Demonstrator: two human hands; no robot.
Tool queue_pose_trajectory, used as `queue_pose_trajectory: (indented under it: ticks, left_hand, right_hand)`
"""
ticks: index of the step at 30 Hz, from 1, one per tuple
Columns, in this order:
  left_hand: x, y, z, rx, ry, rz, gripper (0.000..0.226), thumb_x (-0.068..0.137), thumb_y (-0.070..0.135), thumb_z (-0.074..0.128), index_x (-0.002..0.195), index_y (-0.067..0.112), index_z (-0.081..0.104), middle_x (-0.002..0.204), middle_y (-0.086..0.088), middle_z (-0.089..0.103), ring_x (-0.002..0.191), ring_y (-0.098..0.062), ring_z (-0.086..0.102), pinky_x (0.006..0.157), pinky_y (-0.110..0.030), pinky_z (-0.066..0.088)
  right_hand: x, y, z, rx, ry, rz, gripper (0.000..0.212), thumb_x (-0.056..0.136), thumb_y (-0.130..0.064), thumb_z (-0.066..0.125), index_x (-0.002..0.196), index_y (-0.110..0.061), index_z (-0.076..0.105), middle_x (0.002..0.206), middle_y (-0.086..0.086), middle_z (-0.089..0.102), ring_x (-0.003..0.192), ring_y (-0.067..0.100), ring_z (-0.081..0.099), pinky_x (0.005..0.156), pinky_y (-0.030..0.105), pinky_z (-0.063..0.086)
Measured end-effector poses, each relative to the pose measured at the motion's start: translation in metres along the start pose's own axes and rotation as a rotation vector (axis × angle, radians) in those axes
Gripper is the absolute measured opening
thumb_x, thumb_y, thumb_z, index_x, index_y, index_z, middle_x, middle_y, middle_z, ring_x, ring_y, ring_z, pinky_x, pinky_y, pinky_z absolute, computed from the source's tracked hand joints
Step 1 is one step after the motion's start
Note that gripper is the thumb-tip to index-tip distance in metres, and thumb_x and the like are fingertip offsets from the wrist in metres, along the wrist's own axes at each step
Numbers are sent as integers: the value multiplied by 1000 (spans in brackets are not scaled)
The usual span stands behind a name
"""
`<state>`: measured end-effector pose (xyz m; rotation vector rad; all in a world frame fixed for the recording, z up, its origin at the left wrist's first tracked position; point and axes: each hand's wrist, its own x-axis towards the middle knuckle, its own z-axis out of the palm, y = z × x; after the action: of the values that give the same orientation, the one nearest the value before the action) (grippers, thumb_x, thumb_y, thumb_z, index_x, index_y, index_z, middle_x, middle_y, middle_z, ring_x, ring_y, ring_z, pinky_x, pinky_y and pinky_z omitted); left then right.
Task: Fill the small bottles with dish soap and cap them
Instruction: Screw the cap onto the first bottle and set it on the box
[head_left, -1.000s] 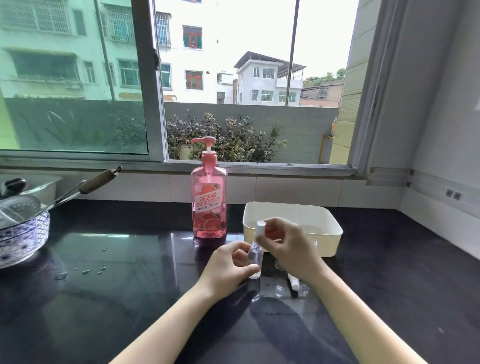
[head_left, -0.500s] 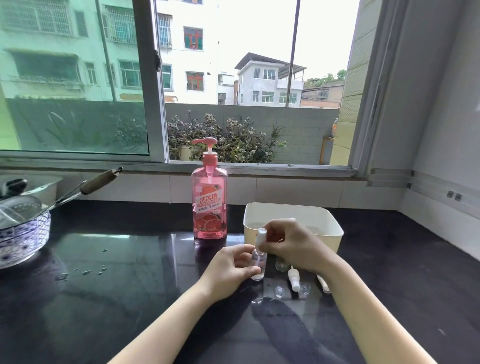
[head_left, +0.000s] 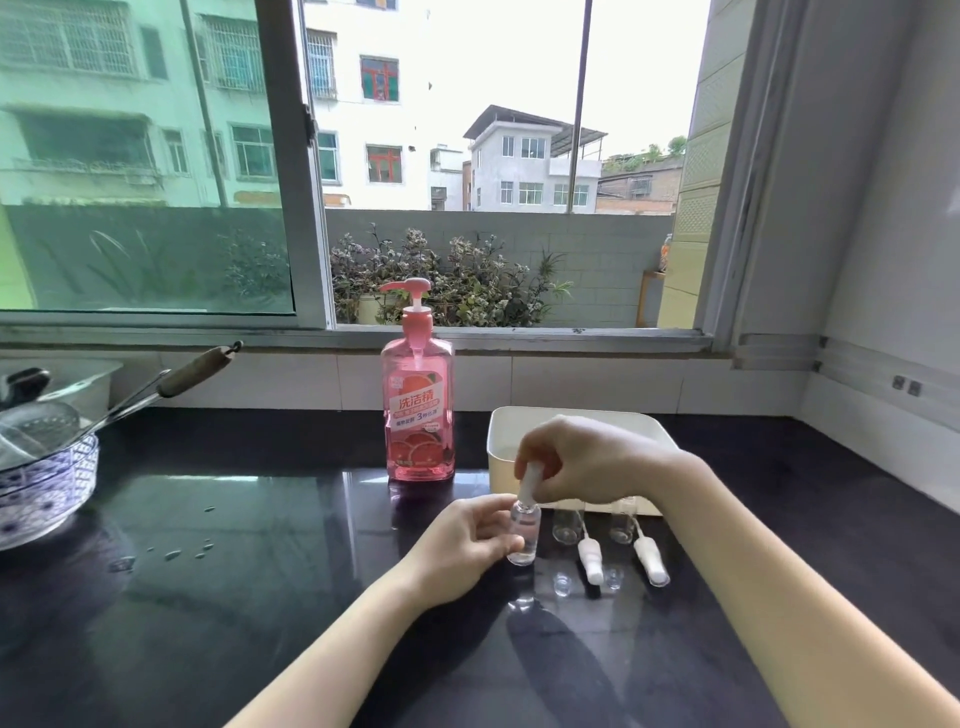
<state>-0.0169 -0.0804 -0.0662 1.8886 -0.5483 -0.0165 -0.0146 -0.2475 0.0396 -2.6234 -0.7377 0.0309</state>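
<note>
A small clear bottle (head_left: 523, 535) stands upright on the black counter, and my left hand (head_left: 462, 545) grips its body. My right hand (head_left: 582, 460) pinches the white spray cap (head_left: 530, 480) seated on the bottle's neck. Two more small clear bottles (head_left: 566, 525) (head_left: 622, 526) stand just right of it, without caps. Their white spray caps (head_left: 591, 558) (head_left: 652, 560) lie on the counter in front of them. The pink dish soap pump bottle (head_left: 418, 405) stands behind, to the left.
A cream plastic tub (head_left: 501, 441) sits behind the small bottles. Two tiny clear overcaps (head_left: 562, 583) (head_left: 614, 577) lie near the spray caps. At far left, a patterned bowl (head_left: 47, 483) holds utensils with handles sticking out. Water drops (head_left: 182, 552) dot the counter.
My right hand has risen from the bottle's side to its top, uncovering the two uncapped bottles and loose caps. The bottle in my left hand stays put.
</note>
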Motion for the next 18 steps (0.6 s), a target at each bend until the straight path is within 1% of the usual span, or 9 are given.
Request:
queue_pose_trajectory:
  ticks: [2,3,5,7,10,12,14,16,18]
  left_hand:
    - [0,0,-1,6,1,-1,44,84,2,63,126,-1,51,117,-19,64,110,-27,62,102,-41,45]
    - [0,0,-1,5,0,-2,44,84,2,63,126,-1,51,117,-19,64,110,-27,62,102,-41,45]
    - [0,-1,-2,6,-2,-3,42,84,2,63,124,-1,53,115,-20,65,108,-27,63,101,-38,47]
    - [0,-2,-3,6,4,-9,43,83,2,63,125,0,52,112,-15,66,104,-21,64,99,-32,48]
    - [0,-2,-3,-4,-8,6,37,83,2,64,119,7,57,105,-9,69,98,-12,66,94,-25,50]
    - [0,-2,-1,-3,-6,16,35,83,2,64,116,12,58,98,-1,70,92,-4,67,88,-19,51]
    - [1,-1,-1,5,-2,12,35,83,3,64,117,8,57,95,2,69,89,-3,67,88,-18,50]
    - [1,-2,-2,5,-13,21,33,83,4,64,114,13,61,95,3,68,89,-3,66,88,-17,50]
    - [0,-1,-3,14,-10,15,38,82,6,65,119,16,59,101,6,67,91,3,64,89,-12,47]
  right_hand:
    - [5,-7,-5,-102,-39,-5,17,77,-13,57,89,-19,67,68,-12,56,55,2,48,48,9,38]
    - [7,-9,-7,-134,-53,-11,18,77,-13,56,89,-19,68,68,-14,53,54,1,47,45,7,37]
    - [10,-12,-10,-176,-92,-12,18,77,-11,59,90,-20,68,70,-18,49,53,-2,48,43,5,36]
    - [13,-15,-12,-212,-138,-3,18,76,-11,63,90,-20,68,70,-18,52,49,-7,49,41,3,35]
    - [19,-17,-14,-232,-202,53,9,74,-17,65,79,-11,69,71,-2,71,47,-4,54,42,9,40]
    - [22,-18,-14,-248,-223,100,15,74,-22,66,72,-7,69,65,3,72,49,5,61,45,14,44]
    - [23,-20,-12,-268,-222,119,21,75,-24,68,73,-3,69,61,4,71,47,8,61,46,16,45]
    - [23,-21,-13,-292,-219,106,18,74,-24,68,75,-6,69,65,5,72,47,7,61,47,16,46]
    - [23,-20,-17,-265,-218,85,10,71,-20,68,80,-14,69,70,1,73,52,6,61,48,17,45]
